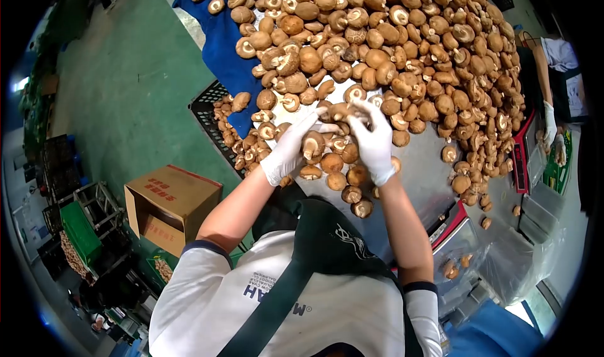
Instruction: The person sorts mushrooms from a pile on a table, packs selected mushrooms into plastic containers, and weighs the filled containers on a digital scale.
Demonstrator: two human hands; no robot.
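Note:
Both my hands wear white gloves and are close together over a heap of brown shiitake mushrooms [434,48] on the table. My left hand [291,148] curls around a shiitake mushroom [313,144] that shows its pale stem, its fingertips reaching toward the other hand. My right hand [374,138] has its thumb and fingers closed on another shiitake mushroom [340,111] between the hands. Several loose mushrooms [336,181] lie just below the hands, near the table's front edge. The undersides of my fingers are partly hidden.
A black crate [207,108] with mushrooms stands at the table's left side, beside a blue cloth [220,42]. An open cardboard box [170,199] is on the left. Red-edged scales [520,162] and clear plastic trays [544,203] are at right, near a co-worker's gloved hand [550,123].

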